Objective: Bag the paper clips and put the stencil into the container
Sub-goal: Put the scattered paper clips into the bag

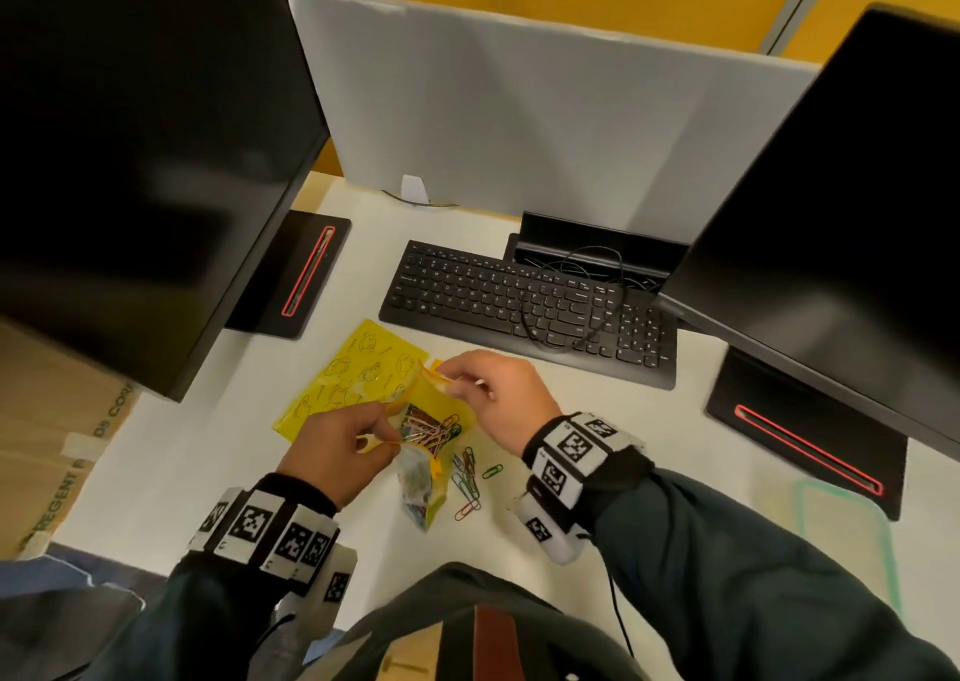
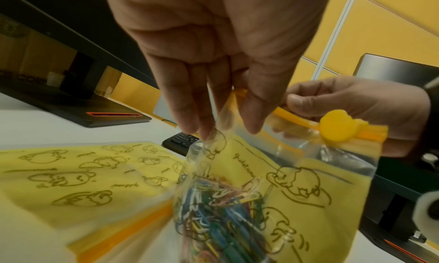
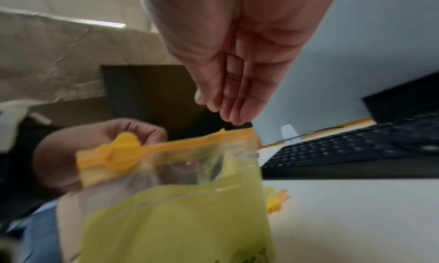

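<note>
- While both hands work above it, the white desk (image 1: pixel 597 420) carries a black keyboard (image 1: pixel 524 306) just beyond the right hand (image 1: pixel 498 400).
- Under and beyond the left hand (image 1: pixel 337 446) lies a yellow printed sheet (image 1: pixel 358 368); whether it is the stencil, I cannot tell.
- Between the hands hangs the zip bag (image 2: pixel 297 201), paper clips (image 2: pixel 213 220) inside; the left pinches one side of its mouth, the right pinches its orange zip strip (image 2: pixel 290 115).
- Loose clips (image 1: pixel 470 472) lie just nearer than the right hand.
</note>
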Demonstrator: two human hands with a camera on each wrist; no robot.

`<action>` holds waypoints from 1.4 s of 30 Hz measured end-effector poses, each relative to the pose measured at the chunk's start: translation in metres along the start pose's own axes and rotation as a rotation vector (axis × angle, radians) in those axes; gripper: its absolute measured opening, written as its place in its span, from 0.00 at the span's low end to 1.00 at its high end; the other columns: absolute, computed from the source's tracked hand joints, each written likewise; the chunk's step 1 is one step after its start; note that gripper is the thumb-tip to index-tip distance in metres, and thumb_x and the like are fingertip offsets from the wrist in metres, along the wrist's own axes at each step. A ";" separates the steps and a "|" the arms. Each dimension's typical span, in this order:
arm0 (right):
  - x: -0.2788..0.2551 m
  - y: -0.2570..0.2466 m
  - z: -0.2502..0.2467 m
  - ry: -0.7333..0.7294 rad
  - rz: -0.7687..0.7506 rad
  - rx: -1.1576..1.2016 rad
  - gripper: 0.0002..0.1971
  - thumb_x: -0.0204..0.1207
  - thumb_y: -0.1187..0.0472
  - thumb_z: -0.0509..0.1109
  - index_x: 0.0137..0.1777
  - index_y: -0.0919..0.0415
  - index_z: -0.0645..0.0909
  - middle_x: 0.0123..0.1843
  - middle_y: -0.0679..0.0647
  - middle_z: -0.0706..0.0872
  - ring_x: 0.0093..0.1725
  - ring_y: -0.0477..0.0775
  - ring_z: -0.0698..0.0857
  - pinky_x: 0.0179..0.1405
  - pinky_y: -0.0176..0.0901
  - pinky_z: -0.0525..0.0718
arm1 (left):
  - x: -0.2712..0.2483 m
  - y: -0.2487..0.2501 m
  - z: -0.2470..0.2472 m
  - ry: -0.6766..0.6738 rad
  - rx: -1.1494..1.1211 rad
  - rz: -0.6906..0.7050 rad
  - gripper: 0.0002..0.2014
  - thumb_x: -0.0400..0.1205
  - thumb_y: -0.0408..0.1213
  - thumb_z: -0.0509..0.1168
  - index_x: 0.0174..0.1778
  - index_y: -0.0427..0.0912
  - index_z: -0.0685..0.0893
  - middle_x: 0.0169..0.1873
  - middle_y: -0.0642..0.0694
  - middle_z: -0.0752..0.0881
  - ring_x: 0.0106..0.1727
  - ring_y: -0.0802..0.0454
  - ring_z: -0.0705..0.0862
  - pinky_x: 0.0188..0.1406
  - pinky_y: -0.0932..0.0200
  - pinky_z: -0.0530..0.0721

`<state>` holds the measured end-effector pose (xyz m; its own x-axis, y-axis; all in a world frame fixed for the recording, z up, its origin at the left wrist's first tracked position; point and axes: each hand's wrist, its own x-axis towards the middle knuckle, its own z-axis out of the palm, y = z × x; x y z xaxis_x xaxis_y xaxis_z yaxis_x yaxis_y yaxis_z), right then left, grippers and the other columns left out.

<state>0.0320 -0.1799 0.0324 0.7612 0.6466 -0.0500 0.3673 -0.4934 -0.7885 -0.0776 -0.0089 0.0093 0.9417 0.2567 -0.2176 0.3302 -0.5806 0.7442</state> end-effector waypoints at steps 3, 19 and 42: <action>-0.007 0.032 -0.005 0.118 0.127 -0.088 0.11 0.79 0.66 0.63 0.57 0.59 0.83 0.56 0.55 0.86 0.55 0.54 0.83 0.58 0.44 0.79 | -0.001 -0.008 -0.003 0.016 -0.009 -0.017 0.13 0.70 0.26 0.71 0.26 0.48 0.80 0.55 0.51 0.86 0.56 0.54 0.82 0.43 0.71 0.75; -0.037 0.065 0.066 -0.580 -0.285 -0.693 0.15 0.77 0.71 0.62 0.61 0.69 0.81 0.65 0.67 0.82 0.63 0.71 0.78 0.54 0.59 0.83 | -0.010 -0.015 -0.012 0.080 -0.038 -0.027 0.16 0.68 0.24 0.72 0.25 0.50 0.78 0.54 0.45 0.87 0.53 0.54 0.83 0.49 0.60 0.81; -0.053 0.090 0.015 -0.416 0.189 -0.465 0.35 0.68 0.55 0.77 0.74 0.56 0.68 0.71 0.54 0.71 0.70 0.56 0.70 0.68 0.48 0.75 | -0.004 -0.015 -0.007 0.050 -0.053 -0.029 0.15 0.69 0.25 0.72 0.25 0.50 0.78 0.54 0.47 0.87 0.55 0.54 0.83 0.50 0.58 0.81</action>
<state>0.0173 -0.2502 -0.0452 0.5989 0.6493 -0.4687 0.5114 -0.7605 -0.4001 -0.0863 0.0038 0.0036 0.9271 0.3116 -0.2083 0.3517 -0.5308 0.7711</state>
